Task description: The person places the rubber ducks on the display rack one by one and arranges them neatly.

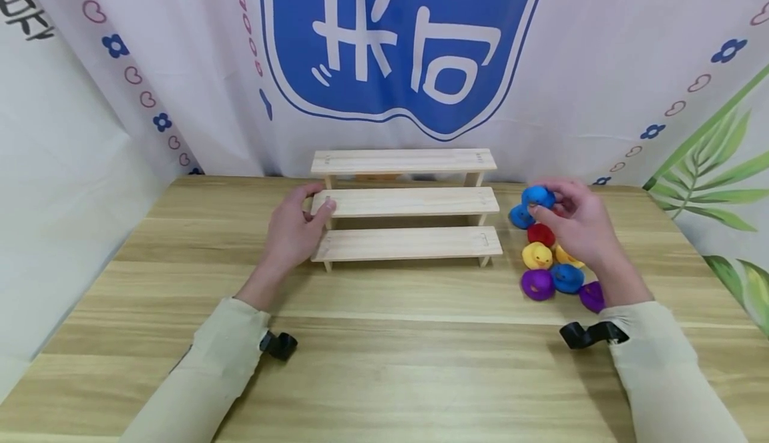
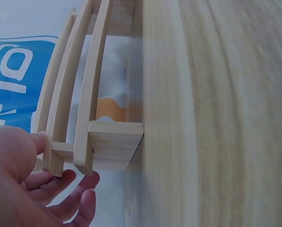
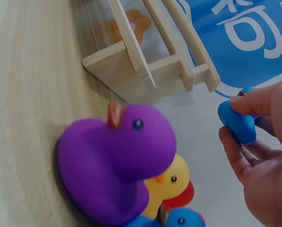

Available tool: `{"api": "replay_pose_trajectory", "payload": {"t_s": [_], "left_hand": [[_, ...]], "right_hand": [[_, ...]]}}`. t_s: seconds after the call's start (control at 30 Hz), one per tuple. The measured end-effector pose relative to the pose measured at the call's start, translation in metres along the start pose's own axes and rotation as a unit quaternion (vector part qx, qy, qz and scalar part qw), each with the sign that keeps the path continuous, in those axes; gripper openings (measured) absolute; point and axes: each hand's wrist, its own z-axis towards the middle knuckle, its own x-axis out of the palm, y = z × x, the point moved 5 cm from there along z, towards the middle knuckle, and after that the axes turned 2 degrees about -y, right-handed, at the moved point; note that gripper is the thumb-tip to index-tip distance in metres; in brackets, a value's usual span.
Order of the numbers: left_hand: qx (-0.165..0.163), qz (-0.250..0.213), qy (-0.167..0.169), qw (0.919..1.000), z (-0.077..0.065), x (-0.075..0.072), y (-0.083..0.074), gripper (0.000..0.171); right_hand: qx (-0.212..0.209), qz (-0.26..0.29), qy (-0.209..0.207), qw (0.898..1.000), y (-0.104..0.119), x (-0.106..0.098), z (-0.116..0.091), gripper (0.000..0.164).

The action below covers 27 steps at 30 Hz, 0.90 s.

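A three-tiered wooden display stand (image 1: 408,241) stands on the table. My left hand (image 1: 296,226) grips the left end of its middle board, thumb on top and fingers beneath, as the left wrist view also shows. Over the right side of the table, my right hand (image 1: 577,219) pinches a blue rubber duck (image 3: 238,124) between thumb and fingers, lifted off the table. Beneath and in front of that hand lie several more ducks: another blue duck (image 1: 521,217), a red duck (image 1: 541,234), a yellow duck (image 1: 537,255) and a purple duck (image 1: 537,285). The right hand and wrist partly hide some of them.
A wood-grain table (image 1: 408,363) carries everything. Behind the stand hangs a white cloth with a blue printed emblem (image 1: 396,43). Leaf-patterned cloth (image 1: 727,183) borders the right edge. Black wrist straps (image 1: 591,334) sit on both sleeves.
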Motion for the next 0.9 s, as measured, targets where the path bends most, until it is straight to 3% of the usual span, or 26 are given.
{"api": "replay_pose_trajectory", "payload": {"t_s": [0.17,0.57,0.9], "left_hand": [[-0.005,0.001,0.003,1.0000,0.000,0.002,0.001,0.057],[-0.011,-0.003,0.005,0.9999,0.000,0.002,0.000,0.056],[-0.016,-0.011,0.008,0.9998,-0.001,0.002,0.000,0.056]], "right_hand": [[0.005,0.007,0.001,1.000,0.010,0.006,-0.002,0.041],[-0.079,0.077,0.026,0.994,0.051,0.040,0.010,0.040],[-0.117,0.085,0.053,0.988,0.084,0.070,0.024,0.041]]}}
